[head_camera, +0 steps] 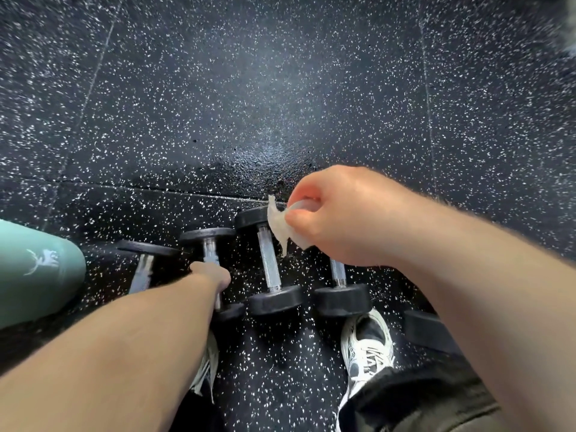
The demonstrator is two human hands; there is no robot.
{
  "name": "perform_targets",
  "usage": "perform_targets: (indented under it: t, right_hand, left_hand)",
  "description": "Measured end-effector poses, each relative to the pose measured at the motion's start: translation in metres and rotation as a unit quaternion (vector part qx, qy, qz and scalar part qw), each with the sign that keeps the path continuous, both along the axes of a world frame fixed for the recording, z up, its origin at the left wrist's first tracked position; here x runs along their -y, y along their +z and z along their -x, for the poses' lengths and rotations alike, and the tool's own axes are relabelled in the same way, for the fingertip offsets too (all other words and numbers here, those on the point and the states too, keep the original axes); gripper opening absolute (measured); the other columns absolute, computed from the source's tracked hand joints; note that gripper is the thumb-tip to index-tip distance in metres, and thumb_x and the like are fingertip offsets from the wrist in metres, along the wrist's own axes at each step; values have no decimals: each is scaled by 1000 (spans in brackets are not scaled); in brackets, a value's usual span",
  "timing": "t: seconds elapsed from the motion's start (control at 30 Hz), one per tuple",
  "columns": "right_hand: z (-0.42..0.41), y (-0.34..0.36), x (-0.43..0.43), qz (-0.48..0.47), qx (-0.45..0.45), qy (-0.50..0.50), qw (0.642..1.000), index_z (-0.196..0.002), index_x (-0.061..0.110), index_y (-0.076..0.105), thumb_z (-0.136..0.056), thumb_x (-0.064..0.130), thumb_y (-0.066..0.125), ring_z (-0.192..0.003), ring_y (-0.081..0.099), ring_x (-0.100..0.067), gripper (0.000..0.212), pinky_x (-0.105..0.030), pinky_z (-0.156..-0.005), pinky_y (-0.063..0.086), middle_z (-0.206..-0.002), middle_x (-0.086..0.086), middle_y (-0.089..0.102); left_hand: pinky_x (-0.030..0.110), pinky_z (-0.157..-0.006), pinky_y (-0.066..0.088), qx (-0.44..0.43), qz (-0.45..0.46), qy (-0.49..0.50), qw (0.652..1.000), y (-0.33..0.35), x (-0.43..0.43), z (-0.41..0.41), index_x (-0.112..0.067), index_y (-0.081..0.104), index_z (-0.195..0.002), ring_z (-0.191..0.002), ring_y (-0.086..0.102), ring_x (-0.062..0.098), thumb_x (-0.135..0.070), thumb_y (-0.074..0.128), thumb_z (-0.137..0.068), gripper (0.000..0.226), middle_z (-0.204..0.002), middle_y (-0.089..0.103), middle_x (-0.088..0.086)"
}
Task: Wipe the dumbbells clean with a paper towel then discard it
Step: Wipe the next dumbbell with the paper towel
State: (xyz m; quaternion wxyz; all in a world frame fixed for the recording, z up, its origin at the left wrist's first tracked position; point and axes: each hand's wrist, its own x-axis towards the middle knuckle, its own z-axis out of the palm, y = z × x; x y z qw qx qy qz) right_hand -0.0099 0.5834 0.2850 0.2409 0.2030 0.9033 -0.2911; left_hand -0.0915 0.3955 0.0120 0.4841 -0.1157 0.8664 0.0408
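Several black dumbbells with chrome handles lie side by side on the speckled floor. My left hand reaches down and closes around the handle of the second dumbbell from the left. To its left lies another dumbbell. The third dumbbell is fully visible. My right hand hovers above the fourth dumbbell, hiding its far end, and pinches a crumpled white paper towel that hangs over the third dumbbell's far head.
A green water bottle stands at the left edge. My two white sneakers are planted just behind the dumbbells. A dark flat object lies at the right. The black speckled rubber floor stretches ahead.
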Motion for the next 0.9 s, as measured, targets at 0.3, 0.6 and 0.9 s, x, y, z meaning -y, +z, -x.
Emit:
perform_targets:
  t: [0.3,0.6,0.9]
  right_hand:
    - [-3,4,-3,-15,19,1,1000,-105,35,66,-96,36,49,-85,62,-15,19,-27,-67,49,-95,8,67]
    - [-11,2,-1,-14,52,-12,999,-102,28,71,-96,35,53,-79,65,-16,20,-22,-64,51,-93,3,69]
    - [-18,-5,-17,-27,78,-27,996,-97,26,68,-95,33,51,-77,62,-15,19,-21,-57,45,-88,4,67]
  left_hand:
    - [36,-84,42,-144,-76,56,985,9,-11,-4,0,51,-122,-116,57,40,-24,56,-90,41,-123,61,18]
    - [42,-91,52,19,-194,74,978,-17,-44,-28,4,67,-112,-118,59,42,-41,58,-89,51,-125,63,27]
    - [52,-86,56,40,-225,196,954,-87,-65,-41,3,58,-123,-108,66,43,-27,73,-66,66,-113,68,27]
